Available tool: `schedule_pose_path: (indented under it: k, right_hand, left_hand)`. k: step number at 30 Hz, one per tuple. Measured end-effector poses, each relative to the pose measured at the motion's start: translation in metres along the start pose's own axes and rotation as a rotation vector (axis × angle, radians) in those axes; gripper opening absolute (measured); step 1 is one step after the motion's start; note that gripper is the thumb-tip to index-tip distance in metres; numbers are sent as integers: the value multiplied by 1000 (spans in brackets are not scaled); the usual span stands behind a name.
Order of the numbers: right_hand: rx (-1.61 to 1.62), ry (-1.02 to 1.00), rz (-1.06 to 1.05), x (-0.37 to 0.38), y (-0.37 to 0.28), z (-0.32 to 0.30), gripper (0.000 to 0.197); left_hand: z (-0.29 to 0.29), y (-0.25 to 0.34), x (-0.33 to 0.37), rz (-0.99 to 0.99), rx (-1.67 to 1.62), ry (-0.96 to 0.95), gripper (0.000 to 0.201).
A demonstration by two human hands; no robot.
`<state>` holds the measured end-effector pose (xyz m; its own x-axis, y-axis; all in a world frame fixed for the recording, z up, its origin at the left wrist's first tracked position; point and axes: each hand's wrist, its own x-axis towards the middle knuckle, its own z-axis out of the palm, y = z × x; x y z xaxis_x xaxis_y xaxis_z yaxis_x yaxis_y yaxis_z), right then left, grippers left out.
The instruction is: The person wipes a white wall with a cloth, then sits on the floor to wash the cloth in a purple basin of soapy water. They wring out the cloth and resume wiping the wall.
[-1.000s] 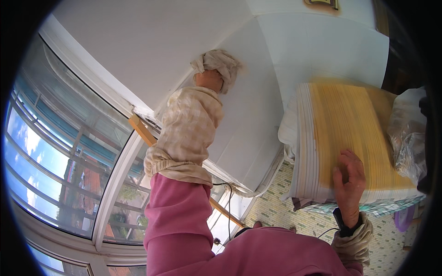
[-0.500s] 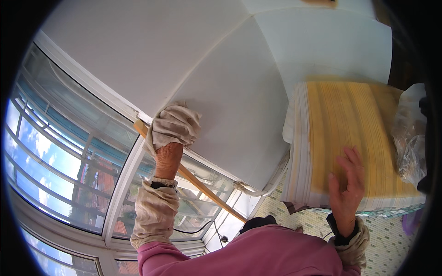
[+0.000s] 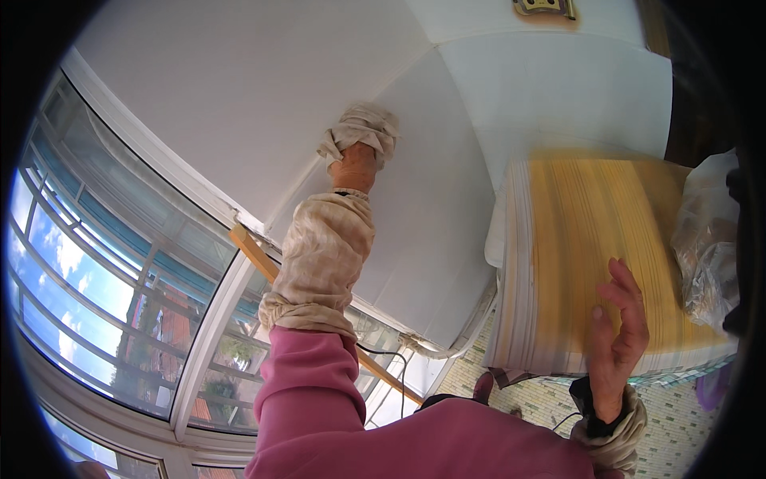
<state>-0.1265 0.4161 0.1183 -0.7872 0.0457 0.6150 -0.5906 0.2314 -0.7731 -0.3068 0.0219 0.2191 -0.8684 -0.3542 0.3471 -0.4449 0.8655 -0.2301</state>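
A crumpled beige cloth [image 3: 365,124] is wrapped over the fingers of my left hand [image 3: 353,168], which presses it against the white panel [image 3: 427,215] close to the seam where two panels meet. The cloth hides those fingers; only the back of the hand and the wrist show. To the right, my right hand [image 3: 618,343] is open and holds nothing, its fingers stretched and a little apart. It hovers in front of a yellow striped cover [image 3: 574,231] with a white border; whether it touches the cover I cannot tell.
Barred windows [image 3: 120,271] fill the left side. A wooden strip [image 3: 255,254] slants below my left arm, with a black cable [image 3: 403,371] near it. A clear plastic bag [image 3: 710,247] rests on the cover's right side. A metal fitting [image 3: 546,8] is at the top.
My left hand has slid the cloth up and to the right, away from the window frame along the seam. My right hand has shifted slightly down and right, still open.
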Motion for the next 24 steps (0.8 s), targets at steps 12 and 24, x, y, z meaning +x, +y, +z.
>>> schedule_pose_path:
  k: [12, 24]
  right_hand:
    - [-205, 117, 145, -5, 9, 14, 21]
    - [-503, 192, 241, 2, 5, 27, 26]
  left_hand:
    - [66, 48, 170, 398, 84, 499, 40]
    - [69, 107, 235, 491, 75, 523, 36]
